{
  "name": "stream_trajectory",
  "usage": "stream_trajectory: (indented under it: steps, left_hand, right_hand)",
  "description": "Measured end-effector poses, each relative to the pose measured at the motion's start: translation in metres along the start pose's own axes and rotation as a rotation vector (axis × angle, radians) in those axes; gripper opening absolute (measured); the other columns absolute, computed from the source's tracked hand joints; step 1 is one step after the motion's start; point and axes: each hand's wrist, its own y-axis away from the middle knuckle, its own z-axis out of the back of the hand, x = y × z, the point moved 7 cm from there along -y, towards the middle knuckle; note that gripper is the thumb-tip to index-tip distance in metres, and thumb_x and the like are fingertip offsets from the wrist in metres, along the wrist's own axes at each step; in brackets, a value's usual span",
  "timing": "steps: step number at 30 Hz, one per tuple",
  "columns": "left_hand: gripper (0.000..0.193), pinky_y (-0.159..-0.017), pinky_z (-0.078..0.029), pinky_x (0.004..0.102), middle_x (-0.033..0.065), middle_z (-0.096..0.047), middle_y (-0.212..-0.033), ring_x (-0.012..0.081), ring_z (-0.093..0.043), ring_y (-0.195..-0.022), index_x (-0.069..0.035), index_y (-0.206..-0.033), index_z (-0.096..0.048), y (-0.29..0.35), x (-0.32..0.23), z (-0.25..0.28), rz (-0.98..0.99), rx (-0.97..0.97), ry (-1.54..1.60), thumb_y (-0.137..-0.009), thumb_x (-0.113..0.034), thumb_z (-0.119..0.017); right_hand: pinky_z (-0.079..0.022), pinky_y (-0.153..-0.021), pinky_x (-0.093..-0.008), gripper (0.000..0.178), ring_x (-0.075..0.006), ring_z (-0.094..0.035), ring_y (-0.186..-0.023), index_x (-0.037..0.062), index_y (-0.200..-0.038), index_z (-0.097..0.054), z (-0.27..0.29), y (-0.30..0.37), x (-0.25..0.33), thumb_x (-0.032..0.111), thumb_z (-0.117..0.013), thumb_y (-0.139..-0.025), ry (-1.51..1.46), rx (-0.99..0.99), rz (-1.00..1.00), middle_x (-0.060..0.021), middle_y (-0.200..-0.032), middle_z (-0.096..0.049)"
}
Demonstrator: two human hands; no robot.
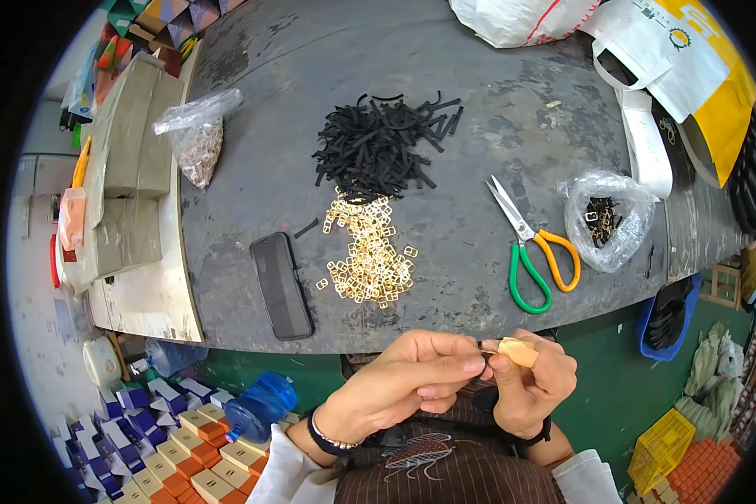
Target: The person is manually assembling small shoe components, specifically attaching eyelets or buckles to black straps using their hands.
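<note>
Just off the table's near edge, my left hand (420, 374) and my right hand (532, 382) meet, fingers pinched closed. A small black strip (483, 358) shows between the fingertips; most of it is hidden, and whether a buckle is on it I cannot tell. A tan wrap (519, 352) covers a finger of my right hand. Beyond my hands lies a heap of small gold buckles (370, 260), touching a pile of short black fabric strips (374, 147) behind it. One loose black strip (307, 228) lies left of the buckles.
Scissors (525, 244) with green and orange handles lie right, blades partly apart. Beside them, a clear bag (573, 227) holds black-and-gold pieces. A phone (281, 286) lies left; another plastic bag (200, 151) sits farther back. White-yellow bags (672, 63) stand far right. Blue water bottle (260, 407) stands below left.
</note>
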Motion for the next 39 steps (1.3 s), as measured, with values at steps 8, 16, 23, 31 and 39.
stream_trajectory:
  steps: [8, 16, 23, 31, 39]
  left_hand:
    - [0.01, -0.049, -0.029, 0.0211, 0.0052, -0.053, -0.093, 0.0029, -0.034, -0.052, 0.006, -0.093, -0.057, -0.001, 0.006, 0.002, 0.074, -0.036, 0.114, -0.088, -0.001, -0.054]
    - [0.011, -0.047, -0.026, 0.0186, -0.0001, -0.055, -0.081, 0.0014, -0.034, -0.054, -0.005, -0.08, -0.053, -0.008, 0.008, 0.008, -0.002, 0.024, -0.026, -0.086, -0.011, -0.061]
    - [0.014, -0.046, -0.026, 0.0181, 0.0022, -0.057, -0.075, 0.0024, -0.039, -0.056, -0.007, -0.073, -0.053, -0.011, 0.004, 0.007, 0.017, 0.003, -0.196, -0.085, -0.011, -0.061]
    - [0.012, -0.049, -0.03, 0.0195, 0.0027, -0.056, -0.078, 0.005, -0.042, -0.06, -0.004, -0.078, -0.054, -0.013, 0.003, 0.015, -0.005, -0.01, -0.232, -0.087, -0.011, -0.058]
    - [0.016, -0.052, -0.04, 0.0193, 0.0033, -0.057, -0.083, 0.0049, -0.051, -0.061, -0.002, -0.096, -0.055, -0.003, -0.026, 0.007, -0.372, -0.227, -0.556, -0.088, -0.015, -0.062]
  right_hand:
    - [-0.03, -0.036, -0.0265, 0.019, -0.016, -0.044, -0.038, -0.0045, -0.067, -0.059, 0.002, 0.008, -0.009, 0.005, -0.072, -0.077, -0.088, 0.018, -0.007, -0.0069, -0.053, -0.054]
    - [-0.039, -0.039, -0.0267, 0.017, -0.0186, -0.052, -0.041, -0.0046, -0.07, -0.06, -0.004, 0.006, -0.003, 0.006, -0.071, -0.078, -0.075, 0.09, 0.036, -0.0093, -0.056, -0.059]
    - [-0.039, -0.039, -0.026, 0.013, -0.0168, -0.053, -0.041, -0.0042, -0.072, -0.061, -0.004, 0.009, -0.004, 0.003, -0.069, -0.078, -0.079, 0.15, 0.0, -0.0076, -0.054, -0.06]
    - [-0.042, -0.04, -0.0239, 0.013, -0.0149, -0.057, -0.044, -0.0058, -0.074, -0.06, -0.006, 0.01, -0.013, 0.003, -0.067, -0.081, -0.097, 0.195, -0.158, -0.0093, -0.057, -0.061]
    - [-0.043, -0.044, -0.0192, 0.014, -0.007, -0.055, -0.048, -0.0059, -0.078, -0.06, -0.004, 0.011, -0.038, 0.003, -0.06, -0.088, -0.138, 0.028, -0.451, -0.0065, -0.061, -0.061]
